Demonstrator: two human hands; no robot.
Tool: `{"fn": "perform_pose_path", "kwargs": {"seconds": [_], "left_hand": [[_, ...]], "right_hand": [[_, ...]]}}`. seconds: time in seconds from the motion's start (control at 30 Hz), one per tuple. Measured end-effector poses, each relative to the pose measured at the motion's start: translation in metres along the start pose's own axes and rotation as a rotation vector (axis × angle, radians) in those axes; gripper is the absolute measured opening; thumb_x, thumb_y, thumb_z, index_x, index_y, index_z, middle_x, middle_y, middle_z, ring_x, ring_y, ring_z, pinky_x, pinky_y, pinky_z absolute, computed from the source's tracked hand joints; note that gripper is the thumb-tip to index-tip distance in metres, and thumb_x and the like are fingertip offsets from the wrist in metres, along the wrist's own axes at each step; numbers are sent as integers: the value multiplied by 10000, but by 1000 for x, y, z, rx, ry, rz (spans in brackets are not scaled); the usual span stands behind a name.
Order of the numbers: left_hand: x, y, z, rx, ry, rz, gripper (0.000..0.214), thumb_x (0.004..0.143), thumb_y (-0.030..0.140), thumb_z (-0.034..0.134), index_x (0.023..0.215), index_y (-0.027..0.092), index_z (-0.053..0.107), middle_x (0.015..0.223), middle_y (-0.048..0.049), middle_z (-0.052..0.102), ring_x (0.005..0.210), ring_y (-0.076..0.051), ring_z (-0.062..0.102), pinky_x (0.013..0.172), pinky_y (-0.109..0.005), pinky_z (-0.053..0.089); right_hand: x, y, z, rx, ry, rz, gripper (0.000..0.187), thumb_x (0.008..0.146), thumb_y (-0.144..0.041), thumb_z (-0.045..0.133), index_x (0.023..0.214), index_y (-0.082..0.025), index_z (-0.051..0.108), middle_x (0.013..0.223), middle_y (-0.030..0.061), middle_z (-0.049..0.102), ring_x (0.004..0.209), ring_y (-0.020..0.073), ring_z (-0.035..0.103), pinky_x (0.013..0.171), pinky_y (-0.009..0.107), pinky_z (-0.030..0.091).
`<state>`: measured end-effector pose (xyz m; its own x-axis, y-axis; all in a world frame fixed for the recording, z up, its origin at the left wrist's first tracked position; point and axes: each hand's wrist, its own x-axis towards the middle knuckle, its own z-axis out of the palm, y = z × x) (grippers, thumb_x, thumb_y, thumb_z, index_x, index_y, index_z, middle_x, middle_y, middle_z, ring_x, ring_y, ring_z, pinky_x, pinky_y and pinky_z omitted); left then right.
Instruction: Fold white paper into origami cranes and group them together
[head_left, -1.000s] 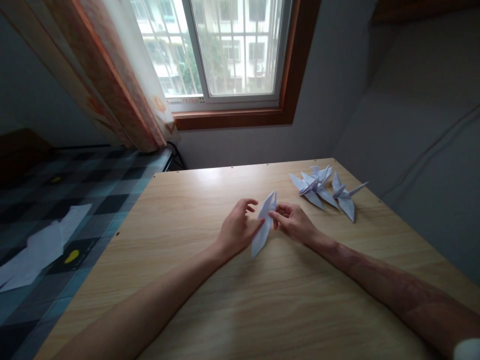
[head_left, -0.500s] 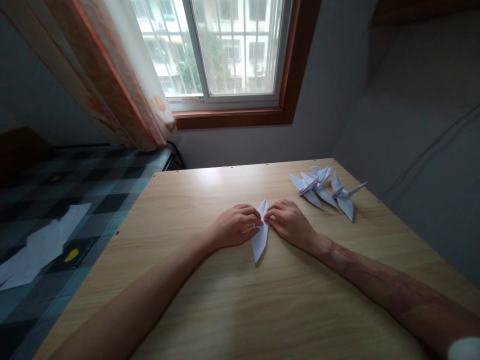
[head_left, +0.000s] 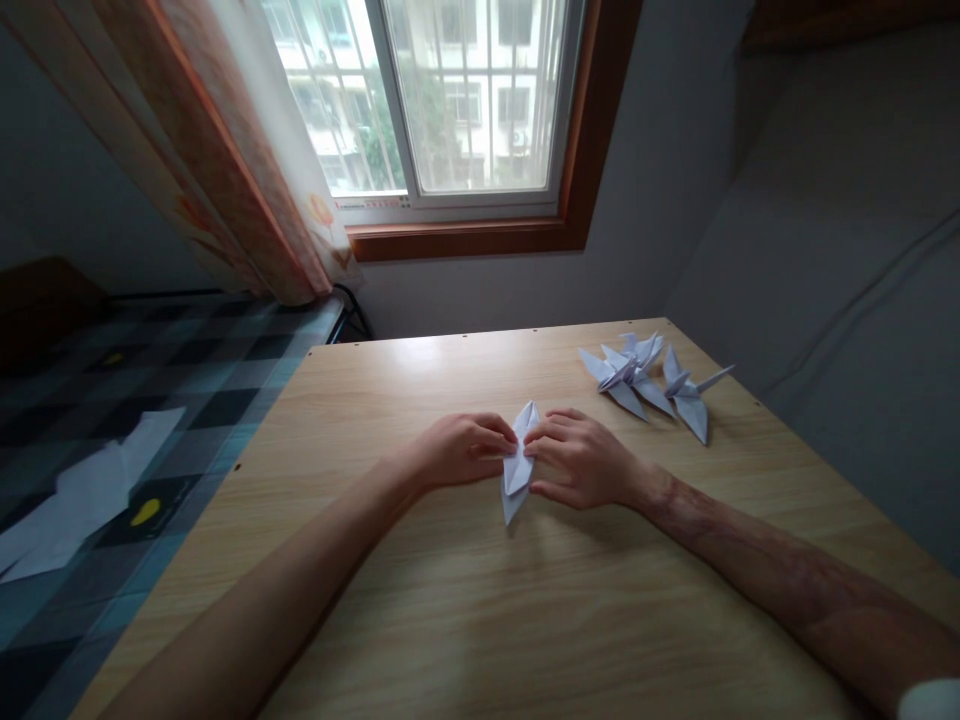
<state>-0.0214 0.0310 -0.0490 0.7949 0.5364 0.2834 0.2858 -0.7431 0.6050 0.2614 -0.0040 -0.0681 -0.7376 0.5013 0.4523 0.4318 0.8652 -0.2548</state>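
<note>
A narrow, diamond-shaped piece of folded white paper [head_left: 519,475] lies near the middle of the wooden table, its long points facing toward and away from me. My left hand [head_left: 469,447] grips its left edge, fingertips pressed together on the paper. From the other side my right hand [head_left: 581,455] has its fingertips on the right edge, with the thumb lower down beside the paper. A shorter flap now shows on top of the lower point. Some of the paper's middle is hidden under the fingers.
Several folded paper cranes [head_left: 630,370] sit at the table's [head_left: 420,600] far right, one slightly apart [head_left: 686,395]. Left of the table is a bed with a checked cover [head_left: 217,408], where white paper sheets [head_left: 90,500] lie. Beyond stand a window [head_left: 480,100] and a curtain [head_left: 247,180].
A flap of the paper has come down over the lower point. My right hand has shifted slightly toward me, its thumb now lower; my left hand has moved slightly left.
</note>
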Motion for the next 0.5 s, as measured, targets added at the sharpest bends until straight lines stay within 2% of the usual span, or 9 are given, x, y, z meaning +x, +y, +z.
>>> {"fn": "perform_pose_path", "kwargs": {"seconds": [0.13, 0.27, 0.37, 0.5], "left_hand": [[0, -3, 2, -23, 31, -10, 171, 990, 341, 735, 989, 283, 896, 1072, -87, 829, 836, -172, 772, 757, -244, 572], [0, -3, 5, -44, 68, -16, 211, 974, 424, 773, 888, 263, 879, 1002, -86, 812, 831, -179, 751, 759, -255, 557], [1, -4, 9, -33, 46, -33, 262, 975, 452, 766, 857, 236, 856, 1017, -91, 800, 861, -185, 739, 781, -266, 558], [4, -3, 12, -88, 59, -14, 268, 1007, 420, 721, 881, 200, 807, 1024, -93, 764, 894, -182, 702, 801, -272, 542]], "right_hand": [[-1, 1, 6, -11, 25, 24, 150, 1035, -391, 693, 1063, -265, 770, 1076, 96, 805, 998, 284, 709, 1037, 484, 502], [1, -1, 9, 129, 55, 96, 167, 1065, -264, 611, 966, -252, 745, 996, 100, 775, 933, 260, 687, 901, 417, 523], [3, -1, 10, 242, 84, 175, 156, 1048, -228, 637, 917, -236, 721, 995, 101, 753, 957, 256, 682, 893, 397, 527], [6, 2, 10, 267, 94, 222, 149, 1028, -194, 680, 889, -232, 717, 1004, 84, 755, 1002, 263, 661, 934, 415, 511]]}}
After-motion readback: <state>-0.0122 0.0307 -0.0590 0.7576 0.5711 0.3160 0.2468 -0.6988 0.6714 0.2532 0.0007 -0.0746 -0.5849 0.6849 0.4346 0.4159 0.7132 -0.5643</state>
